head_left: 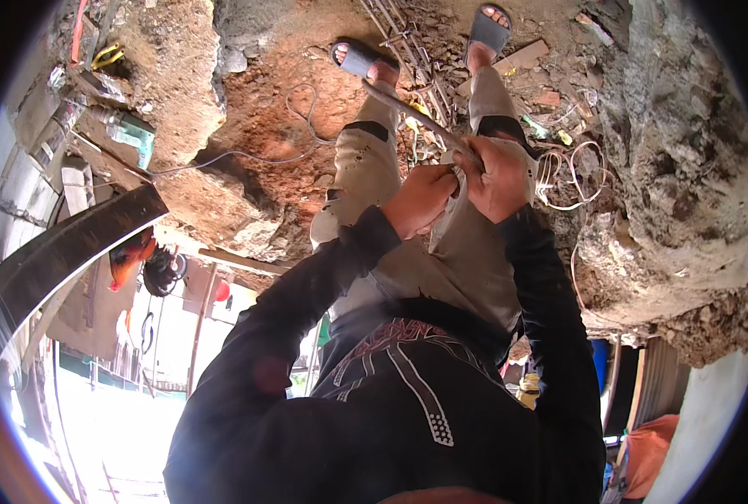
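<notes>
The right hand (500, 181) is curling its fingers narrowly around the near end of a rod (420, 116), with the thumb side turned toward the left hand (422, 202). The rod is slanting away from that grip, over the gap between the legs, and its far end is showing just beside the left sandal (359, 60). The left hand is sitting close against the right one, below the rod, its fingers bent inward and bunched; they are hiding what lies between them, so I cannot tell whether they are holding anything. Both hands are hovering above the trousers (424, 277), between the thighs, and black sleeves (307, 294) are covering the forearms down to the wrists.

Beyond the knees, a rebar frame (407, 59) is lying on the dirt between the two feet, and the right sandal (489, 32) is standing on its other side. Right of the right leg, a pale cable (588, 197) is lying in loose loops near the rocky bank (668, 168). On the left, a green drill (134, 137) is resting by a rough ledge, and a thin cord (248, 154) is winding across the reddish soil toward the left leg. Nearer on that side, a dark curved beam (80, 252) is slanting across the view.
</notes>
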`<state>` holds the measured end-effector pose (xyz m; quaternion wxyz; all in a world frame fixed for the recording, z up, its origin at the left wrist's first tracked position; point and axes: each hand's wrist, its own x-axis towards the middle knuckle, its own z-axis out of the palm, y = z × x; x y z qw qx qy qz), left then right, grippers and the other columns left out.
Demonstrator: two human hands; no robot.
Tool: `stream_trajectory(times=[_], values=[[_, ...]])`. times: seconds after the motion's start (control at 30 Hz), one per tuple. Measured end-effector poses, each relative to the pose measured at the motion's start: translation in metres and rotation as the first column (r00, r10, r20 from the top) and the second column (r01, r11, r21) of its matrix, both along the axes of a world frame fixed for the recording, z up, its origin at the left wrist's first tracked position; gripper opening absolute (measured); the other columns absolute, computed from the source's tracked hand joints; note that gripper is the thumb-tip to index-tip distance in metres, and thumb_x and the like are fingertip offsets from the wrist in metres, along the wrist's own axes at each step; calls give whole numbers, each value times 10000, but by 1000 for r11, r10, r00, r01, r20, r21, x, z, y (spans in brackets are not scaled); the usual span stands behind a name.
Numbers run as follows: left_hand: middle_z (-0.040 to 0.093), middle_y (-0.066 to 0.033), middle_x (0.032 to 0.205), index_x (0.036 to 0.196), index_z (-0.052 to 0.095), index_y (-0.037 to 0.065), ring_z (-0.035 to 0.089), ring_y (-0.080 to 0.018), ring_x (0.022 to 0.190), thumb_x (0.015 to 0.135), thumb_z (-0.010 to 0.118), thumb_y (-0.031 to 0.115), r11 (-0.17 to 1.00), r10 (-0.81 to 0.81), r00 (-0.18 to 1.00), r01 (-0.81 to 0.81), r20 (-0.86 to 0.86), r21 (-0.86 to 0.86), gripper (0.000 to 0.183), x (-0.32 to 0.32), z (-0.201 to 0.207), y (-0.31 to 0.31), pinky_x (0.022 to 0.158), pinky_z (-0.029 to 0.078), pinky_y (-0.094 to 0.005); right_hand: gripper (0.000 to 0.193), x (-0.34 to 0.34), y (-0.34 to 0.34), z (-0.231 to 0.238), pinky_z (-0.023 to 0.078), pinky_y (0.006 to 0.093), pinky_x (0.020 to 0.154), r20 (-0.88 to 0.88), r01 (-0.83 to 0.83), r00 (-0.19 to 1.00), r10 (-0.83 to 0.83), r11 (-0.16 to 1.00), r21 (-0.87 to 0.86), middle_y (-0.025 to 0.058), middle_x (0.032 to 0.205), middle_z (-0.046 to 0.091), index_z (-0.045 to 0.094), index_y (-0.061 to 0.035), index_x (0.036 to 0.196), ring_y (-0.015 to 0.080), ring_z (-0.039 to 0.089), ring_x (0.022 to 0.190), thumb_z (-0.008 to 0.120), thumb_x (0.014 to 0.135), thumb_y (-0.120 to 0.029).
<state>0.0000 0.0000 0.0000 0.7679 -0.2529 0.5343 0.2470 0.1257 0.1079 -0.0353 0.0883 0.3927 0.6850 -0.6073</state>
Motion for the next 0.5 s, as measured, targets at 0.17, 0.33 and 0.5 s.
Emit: stream_trajectory(times=[0.17, 0.33, 0.5], values=[[447, -41, 531, 789, 577, 13, 379, -132, 336, 943, 492, 189, 997, -21, 1000, 21, 4, -68, 250, 21, -19, 3, 321, 295, -316, 172, 16, 17, -25, 510, 404, 639, -19, -92, 996, 90, 988, -123, 168, 833, 668, 639, -47, 1024, 362, 667, 755, 696, 871, -103], [468, -72, 521, 804, 583, -18, 443, -156, 342, 944, 486, 185, 999, 13, 1000, -13, -22, -34, 265, 27, -25, -9, 330, 342, -342, 172, 22, 6, -41, 505, 413, 643, 16, -229, 973, 231, 970, -79, 172, 839, 665, 645, -39, 1011, 355, 661, 748, 700, 859, -97], [512, -89, 570, 791, 604, -29, 507, -175, 367, 938, 479, 180, 1000, 8, 997, -7, -72, 9, 284, 7, -59, -38, 339, 401, -359, 190, 3, -19, -66, 518, 322, 684, 159, 19, 987, 10, 984, -178, 120, 838, 682, 676, -39, 1028, 236, 673, 726, 740, 866, -112]])
